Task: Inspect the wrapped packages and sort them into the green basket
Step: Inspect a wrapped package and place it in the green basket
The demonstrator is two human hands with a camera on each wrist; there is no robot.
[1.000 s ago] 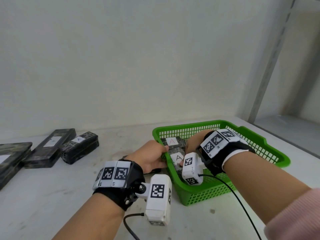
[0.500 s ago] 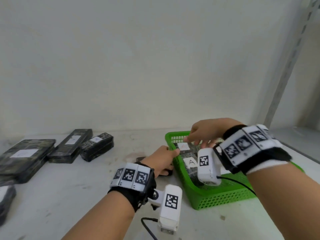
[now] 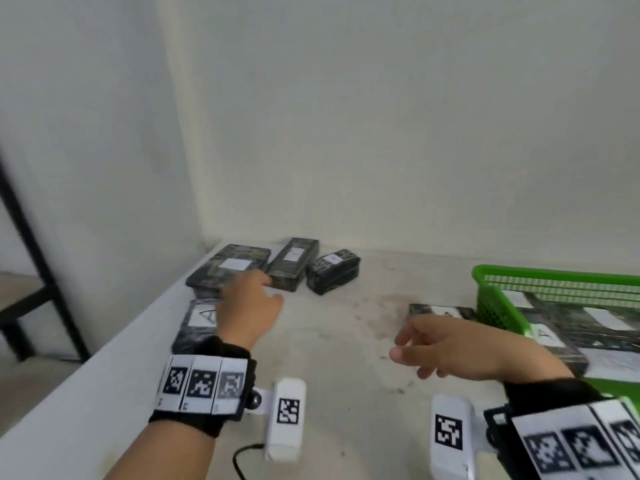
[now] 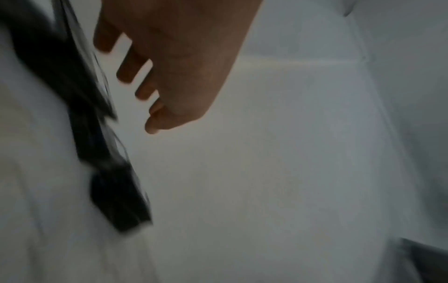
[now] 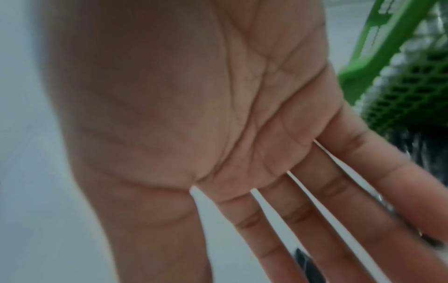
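Observation:
The green basket (image 3: 554,277) stands at the right and holds several dark wrapped packages (image 3: 588,329) with white labels. One more package (image 3: 434,310) lies on the table against the basket's left wall. My right hand (image 3: 415,348) hovers left of the basket with fingers spread and empty; the right wrist view shows its flat palm (image 5: 194,114) beside the basket (image 5: 387,57). My left hand (image 3: 258,292) reaches over the left group, above a package marked A (image 3: 199,318), and holds nothing. The left wrist view shows its loose fingers (image 4: 135,63) near blurred dark packages (image 4: 97,134).
Three wrapped packages lie at the back left: a flat wide one (image 3: 228,266), a long one (image 3: 294,259) and a small block (image 3: 332,273). The table's left edge (image 3: 104,358) drops off close to the A package. A black frame (image 3: 31,237) stands beyond it.
My view has swung left. The left hand left the basket's edge and went to the left group of packages. The right hand came out of the basket, empty and spread.

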